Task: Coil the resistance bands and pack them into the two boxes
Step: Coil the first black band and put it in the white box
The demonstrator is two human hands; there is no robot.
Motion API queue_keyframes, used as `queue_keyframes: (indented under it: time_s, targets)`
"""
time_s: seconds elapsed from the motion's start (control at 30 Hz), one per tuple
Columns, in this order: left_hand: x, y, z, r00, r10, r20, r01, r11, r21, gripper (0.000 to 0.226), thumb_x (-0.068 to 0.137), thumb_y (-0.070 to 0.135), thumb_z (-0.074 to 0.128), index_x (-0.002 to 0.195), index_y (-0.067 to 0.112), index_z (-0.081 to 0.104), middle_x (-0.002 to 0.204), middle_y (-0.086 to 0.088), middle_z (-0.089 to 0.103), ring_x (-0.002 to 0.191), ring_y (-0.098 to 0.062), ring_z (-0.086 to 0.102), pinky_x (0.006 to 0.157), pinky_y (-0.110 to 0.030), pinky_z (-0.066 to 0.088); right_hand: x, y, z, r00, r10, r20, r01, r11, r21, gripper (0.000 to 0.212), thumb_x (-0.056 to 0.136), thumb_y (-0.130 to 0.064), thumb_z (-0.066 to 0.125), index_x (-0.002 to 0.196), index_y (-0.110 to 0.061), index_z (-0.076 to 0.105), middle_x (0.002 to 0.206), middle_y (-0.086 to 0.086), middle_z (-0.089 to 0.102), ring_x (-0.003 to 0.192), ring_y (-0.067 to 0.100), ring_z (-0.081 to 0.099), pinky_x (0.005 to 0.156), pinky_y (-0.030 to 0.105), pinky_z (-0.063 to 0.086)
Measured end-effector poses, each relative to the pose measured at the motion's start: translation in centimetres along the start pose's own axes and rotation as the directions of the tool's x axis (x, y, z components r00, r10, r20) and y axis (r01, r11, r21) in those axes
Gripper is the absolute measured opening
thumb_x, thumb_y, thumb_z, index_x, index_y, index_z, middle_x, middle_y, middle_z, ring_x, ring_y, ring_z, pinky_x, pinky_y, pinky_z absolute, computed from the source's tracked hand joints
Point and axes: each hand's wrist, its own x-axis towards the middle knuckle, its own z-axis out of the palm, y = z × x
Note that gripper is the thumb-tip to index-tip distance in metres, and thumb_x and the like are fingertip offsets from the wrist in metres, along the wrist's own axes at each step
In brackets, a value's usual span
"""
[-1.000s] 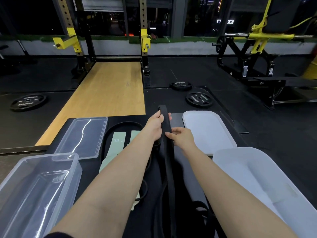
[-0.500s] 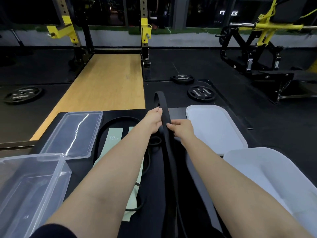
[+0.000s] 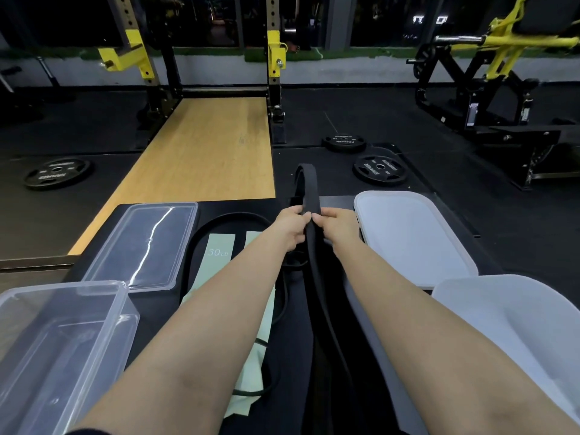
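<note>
Band [image 3: 309, 189] pinched between left hand [image 3: 290, 229], right hand [image 3: 337, 226].

Hands [image 3: 315, 226] closer together on black band [image 3: 309, 189], loop taller than before

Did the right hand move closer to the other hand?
Yes. The right hand slid left along the black band, away from the white lid, nearly touching the left hand.

The band [image 3: 312, 196] is plain black. The flat bands [image 3: 219, 255] are pale mint green with white "30 LB" print. One box [image 3: 59, 340] and its lid [image 3: 141, 246] are clear; the other box [image 3: 514, 312] and lid [image 3: 411, 233] are milky white. The platform [image 3: 201, 158] is a light wood pattern.
</note>
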Motion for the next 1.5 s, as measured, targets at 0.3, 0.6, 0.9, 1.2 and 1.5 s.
queue_keyframes:
  time_s: [0.3,0.6,0.9,1.2,1.5]
  targets:
    - [0.9,1.8,0.1,0.999,0.036,-0.037,-0.045,0.965,-0.258,0.04,0.098,0.026,0.047,0.133,0.008,0.048,0.124,-0.006,0.06,0.11,-0.019,0.057,0.091,-0.03,0.044,-0.1,0.7,-0.4,0.993,0.008,0.116,-0.009,1.0,0.011,0.02,0.067,-0.024,0.072,0.086,-0.026,0.076,0.092,0.0,0.075,0.093,0.022,0.069,0.09,0.044,0.054]
    - [2.9,3.8,0.4,0.979,0.194,-0.06,-0.202,0.908,-0.366,0.049,0.098,-0.004,0.036,0.143,0.015,0.037,0.137,-0.002,0.051,0.108,-0.013,0.058,0.085,-0.026,0.05,0.4,0.1,-0.2,0.995,-0.013,0.102,0.012,1.0,0.009,0.015,0.079,-0.016,0.07,0.091,-0.02,0.075,0.09,0.006,0.074,0.089,0.027,0.07,0.083,0.047,0.057]
    - [4.3,1.7,-0.4,0.995,0.051,-0.09,-0.06,0.993,-0.106,0.046,0.097,-0.004,0.032,0.141,0.008,0.038,0.128,-0.001,0.053,0.119,-0.017,0.049,0.096,-0.023,0.035,1.2,-0.2,-0.2,0.999,0.038,0.016,-0.035,0.986,-0.165,0.037,0.087,-0.019,0.069,0.122,-0.008,0.063,0.121,0.009,0.064,0.111,0.023,0.059,0.084,0.024,0.043]
    - [0.4,0.7,-1.1,0.992,0.074,-0.098,-0.058,0.986,0.159,0.049,0.096,0.007,0.048,0.142,0.004,0.035,0.132,-0.008,0.05,0.119,-0.02,0.049,0.1,-0.026,0.039,1.8,0.4,0.1,0.986,0.16,0.046,-0.164,0.981,0.1,0.019,0.075,-0.015,0.077,0.093,-0.012,0.072,0.108,0.016,0.069,0.104,0.031,0.064,0.098,0.046,0.049]
    - [-5.2,0.5,-0.6,0.998,-0.027,-0.048,0.039,0.964,0.264,0.022,0.096,0.01,0.052,0.117,0.01,0.055,0.107,-0.013,0.061,0.091,-0.021,0.061,0.078,-0.029,0.053,-1.8,-2.4,-1.0,0.973,0.167,0.157,-0.22,0.875,0.431,0.014,0.089,0.009,0.055,0.085,-0.004,0.06,0.116,0.023,0.059,0.112,0.03,0.057,0.106,0.039,0.041]
